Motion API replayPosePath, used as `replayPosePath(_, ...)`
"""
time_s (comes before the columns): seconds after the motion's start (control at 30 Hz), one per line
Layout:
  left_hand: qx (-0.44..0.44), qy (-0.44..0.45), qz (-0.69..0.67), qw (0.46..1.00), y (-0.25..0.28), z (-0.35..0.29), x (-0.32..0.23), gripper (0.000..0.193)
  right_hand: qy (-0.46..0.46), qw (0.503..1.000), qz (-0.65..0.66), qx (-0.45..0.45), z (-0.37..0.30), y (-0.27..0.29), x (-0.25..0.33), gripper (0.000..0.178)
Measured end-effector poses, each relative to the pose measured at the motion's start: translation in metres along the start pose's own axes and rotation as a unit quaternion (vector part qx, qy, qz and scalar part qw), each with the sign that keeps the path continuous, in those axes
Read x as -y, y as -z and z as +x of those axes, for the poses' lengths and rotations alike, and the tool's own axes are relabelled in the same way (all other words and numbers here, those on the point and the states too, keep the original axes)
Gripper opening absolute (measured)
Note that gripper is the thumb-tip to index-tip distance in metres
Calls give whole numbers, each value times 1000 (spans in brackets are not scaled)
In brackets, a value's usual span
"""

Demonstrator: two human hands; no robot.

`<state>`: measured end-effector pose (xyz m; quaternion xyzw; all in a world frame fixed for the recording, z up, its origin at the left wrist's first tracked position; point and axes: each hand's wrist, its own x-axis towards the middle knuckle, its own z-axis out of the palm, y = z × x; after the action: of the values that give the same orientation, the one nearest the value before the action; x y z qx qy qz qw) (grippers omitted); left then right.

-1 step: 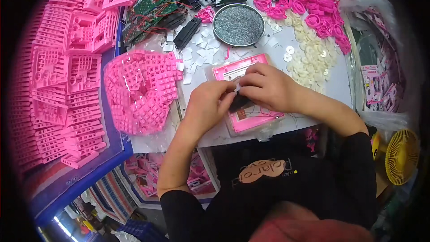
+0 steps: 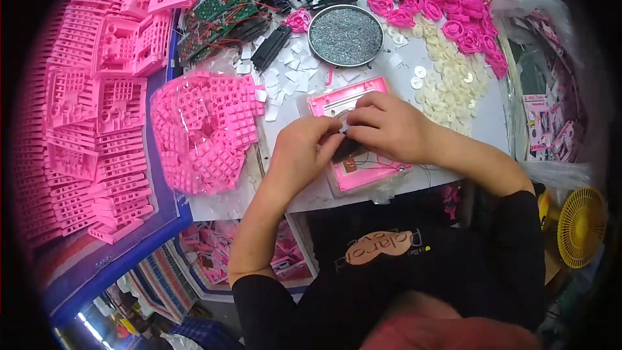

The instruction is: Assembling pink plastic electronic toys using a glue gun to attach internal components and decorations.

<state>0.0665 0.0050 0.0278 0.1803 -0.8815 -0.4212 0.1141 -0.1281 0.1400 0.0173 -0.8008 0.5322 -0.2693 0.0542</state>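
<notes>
A pink plastic casing [image 2: 353,181] lies before me at the table's front edge, with pale parts in its upper half and thin dark wires running out at its lower right. Above its middle, a small black part [image 2: 348,149] is between my hands. My left hand [image 2: 299,149] is closed, thumb and forefinger pinching at the black part's left side. Opposite it, my right hand [image 2: 396,126] has its fingertips pressed together at the part's upper edge. What exactly the right fingertips grip is hidden.
Behind the casing stands a round dish of small metal screws [image 2: 345,35]. A bag of pink keycaps [image 2: 204,133] lies left, beside stacked pink casings [image 2: 120,155]. Cream discs [image 2: 450,81] and pink rings [image 2: 466,35] are piled right. Green circuit boards [image 2: 220,16] lie far left.
</notes>
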Motion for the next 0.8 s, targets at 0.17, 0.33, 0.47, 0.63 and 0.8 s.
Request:
replayPosePath(0.17,15,93,-80,992,-3,1,1,16,-41,993,-86,65,5,8,23,36)
replayPosePath(0.33,37,124,-78,989,-1,8,-3,15,-85,966,-210,126,9,7,53,44)
replayPosePath(0.47,1,94,-47,994,-7,6,-4,14,-52,960,-255,105,10,6,56,35)
replayPosePath(0.63,41,18,23,999,1,20,5,18,-69,998,3,13,9,55,30,41)
replayPosePath(0.8,-157,2,205,966,9,109,24,23,12,909,-115,-400,-15,130,-4,56)
